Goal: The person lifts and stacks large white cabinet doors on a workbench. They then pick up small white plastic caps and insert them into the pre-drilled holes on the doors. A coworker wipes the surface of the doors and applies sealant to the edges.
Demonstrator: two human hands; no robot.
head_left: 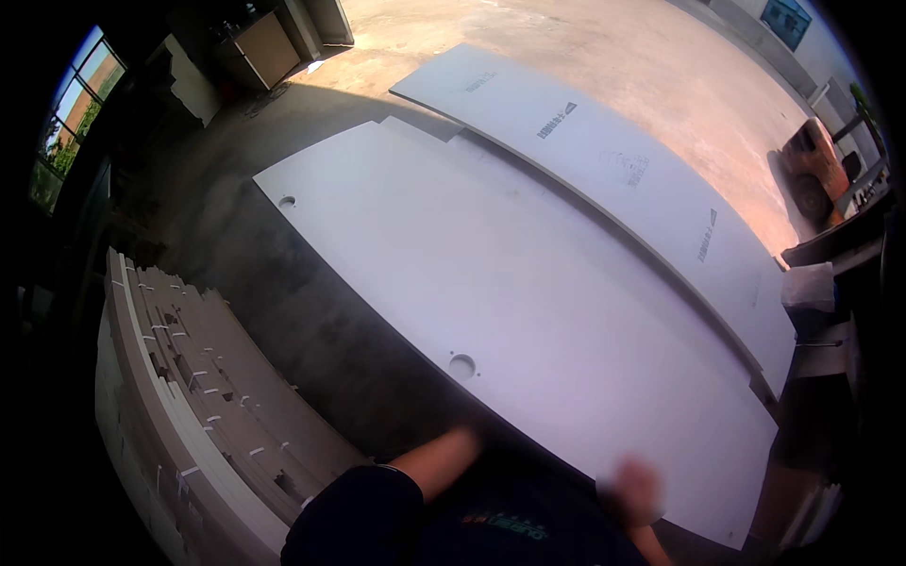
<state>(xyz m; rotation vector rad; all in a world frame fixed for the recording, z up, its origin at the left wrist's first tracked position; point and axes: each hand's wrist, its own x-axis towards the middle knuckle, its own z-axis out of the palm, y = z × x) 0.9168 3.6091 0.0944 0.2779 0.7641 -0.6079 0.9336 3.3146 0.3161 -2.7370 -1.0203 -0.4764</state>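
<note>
The person stands over a large flat white rectangular panel lying on the grey concrete floor, with two round holes drilled near its long left edge, one at the far corner and one close to the person. The right hand is blurred at the panel's near edge and seems to rest on or grip that edge, though the blur makes it impossible to tell whether the fingers are closed. The left hand reaches forward to the near left edge, just below the closer hole; its fingers are in shadow, so their state cannot be told either. The hands are well apart, one toward each side of the near end. Handling so wide and thin a sheet well would probably call for an even hold at both sides, keeping it level so it does not flex or scrape (the edges look easy to chip). A second long white board with dark printed marks lies beside and partly over the far side of the first. To the left stands a stack of pale cut boards with slots and small white tabs. No bin or box with visible contents can be made out; a brown cabinet-like shape at the top is too dim to read.
</note>
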